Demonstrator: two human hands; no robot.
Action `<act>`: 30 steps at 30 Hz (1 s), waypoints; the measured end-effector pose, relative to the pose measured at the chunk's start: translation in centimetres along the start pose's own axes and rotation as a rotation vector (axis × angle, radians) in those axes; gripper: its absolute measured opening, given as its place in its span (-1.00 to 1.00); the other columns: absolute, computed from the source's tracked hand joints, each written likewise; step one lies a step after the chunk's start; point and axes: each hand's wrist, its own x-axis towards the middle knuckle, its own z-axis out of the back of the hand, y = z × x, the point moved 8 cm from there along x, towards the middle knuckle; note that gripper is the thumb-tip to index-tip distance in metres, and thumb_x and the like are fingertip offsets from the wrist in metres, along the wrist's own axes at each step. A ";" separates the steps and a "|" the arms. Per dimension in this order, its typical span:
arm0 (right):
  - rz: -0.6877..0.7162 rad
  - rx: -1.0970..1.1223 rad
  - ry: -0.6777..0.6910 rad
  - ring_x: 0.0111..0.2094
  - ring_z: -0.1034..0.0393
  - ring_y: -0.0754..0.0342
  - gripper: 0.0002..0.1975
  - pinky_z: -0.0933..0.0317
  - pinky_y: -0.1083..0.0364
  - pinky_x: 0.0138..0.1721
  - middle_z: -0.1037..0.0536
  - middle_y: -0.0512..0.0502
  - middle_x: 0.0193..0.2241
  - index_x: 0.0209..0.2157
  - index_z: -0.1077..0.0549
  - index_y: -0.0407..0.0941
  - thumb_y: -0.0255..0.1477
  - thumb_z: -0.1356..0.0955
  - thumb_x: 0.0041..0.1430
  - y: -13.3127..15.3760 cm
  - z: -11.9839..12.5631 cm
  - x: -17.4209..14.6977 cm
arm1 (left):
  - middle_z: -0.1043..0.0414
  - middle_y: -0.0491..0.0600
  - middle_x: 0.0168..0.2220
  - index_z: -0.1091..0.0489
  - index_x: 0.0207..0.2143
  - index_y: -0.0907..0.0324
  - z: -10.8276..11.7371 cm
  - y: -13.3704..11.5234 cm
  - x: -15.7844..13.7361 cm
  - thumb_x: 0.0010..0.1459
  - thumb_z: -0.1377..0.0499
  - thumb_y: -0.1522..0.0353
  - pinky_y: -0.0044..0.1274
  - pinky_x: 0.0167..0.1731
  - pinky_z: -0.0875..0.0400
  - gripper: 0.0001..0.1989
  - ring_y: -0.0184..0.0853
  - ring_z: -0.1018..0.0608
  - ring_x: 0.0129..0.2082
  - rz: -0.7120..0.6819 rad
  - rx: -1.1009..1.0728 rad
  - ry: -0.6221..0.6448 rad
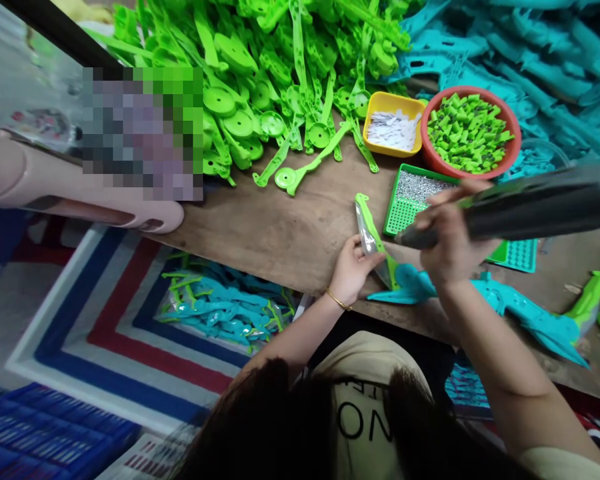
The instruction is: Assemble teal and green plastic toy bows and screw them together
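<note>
My left hand (355, 270), a gold bangle at its wrist, is closed around a green plastic arm (370, 223) with a clear piece along its side. The lower end of that arm meets a long teal plastic frame (525, 307) lying near the table's front edge. My right hand (453, 243) grips a dark electric screwdriver (540, 207), blurred by motion. Its nose points left, above the joint between the green and teal parts; whether it touches a screw cannot be made out. Another green arm (587, 300) sits at the frame's right end.
Behind are heaps of green arms (240, 73) and teal parts (555, 60). A yellow tray (370, 137) of white strips, a red bowl (515, 143) of green pieces and a green screw tray (393, 213) stand close by. A pink tubular object (95, 190) crosses the left edge.
</note>
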 end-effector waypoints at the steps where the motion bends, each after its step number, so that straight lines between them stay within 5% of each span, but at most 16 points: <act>1: 0.083 0.007 -0.091 -0.63 -0.28 0.23 -0.61 -0.25 0.12 -0.56 -0.45 0.09 -0.41 -0.16 -0.35 0.00 -0.09 -0.41 0.05 0.5 1.0 1.3 | -0.54 -0.09 -0.32 -0.32 -0.18 0.20 0.1 -0.1 -0.4 -0.19 -0.44 0.29 -0.52 -0.18 -0.43 -0.48 -0.39 -0.56 -0.31 0.004 -0.026 0.003; 5: 0.209 -0.148 -0.281 -0.60 -0.28 0.22 -0.62 -0.27 0.10 -0.52 -0.47 0.01 -0.40 -0.12 -0.34 -0.04 -0.09 -0.35 0.15 -1.5 3.7 5.1 | -0.53 -0.05 -0.17 -0.32 -0.10 0.17 -0.4 -0.6 -2.1 -0.16 -0.43 0.33 -0.53 -0.06 -0.41 -0.45 -0.37 -0.55 -0.15 -0.010 -0.042 0.055; 9: 0.139 -0.119 -0.269 -0.60 -0.30 0.22 -0.62 -0.30 0.09 -0.51 -0.48 0.04 -0.43 -0.19 -0.34 -0.05 -0.09 -0.40 0.09 -4.8 4.3 5.8 | -0.56 -0.05 -0.22 -0.05 0.14 0.07 -1.1 0.7 -2.7 -0.22 -0.46 0.41 -0.47 -0.18 -0.49 -0.09 -0.34 -0.60 -0.27 0.102 -0.009 0.106; 18: 0.154 0.029 -0.238 -0.65 -0.29 0.21 -0.67 -0.25 0.11 -0.60 -0.43 0.13 -0.47 -0.24 -0.35 -0.04 -0.18 -0.44 0.03 -5.1 3.6 5.1 | -0.59 -0.05 -0.31 -0.07 0.09 0.13 -0.5 1.9 -1.6 -0.27 -0.49 0.37 -0.52 -0.29 -0.50 -0.09 -0.38 -0.61 -0.39 0.079 -0.006 0.068; 25: 0.221 0.133 -0.222 -0.67 -0.27 0.25 -0.76 -0.19 0.16 -0.63 -0.49 0.09 -0.46 -0.23 -0.37 -0.05 -0.28 -0.42 0.11 -0.4 4.5 4.0 | -0.58 -0.07 -0.32 -0.10 0.04 0.14 -0.4 2.0 -1.5 -0.24 -0.49 0.34 -0.50 -0.26 -0.50 -0.16 -0.36 -0.61 -0.38 0.039 0.021 0.047; 30: 0.058 0.272 0.025 -0.67 -0.29 0.27 -0.74 -0.23 0.19 -0.66 -0.54 0.14 -0.42 -0.20 -0.39 0.00 -0.31 -0.45 0.07 2.7 3.4 -0.4 | -0.57 -0.09 -0.33 -0.12 0.02 0.13 -0.6 1.9 -1.5 -0.26 -0.50 0.32 -0.49 -0.27 -0.51 -0.17 -0.36 -0.61 -0.39 0.035 -0.003 0.052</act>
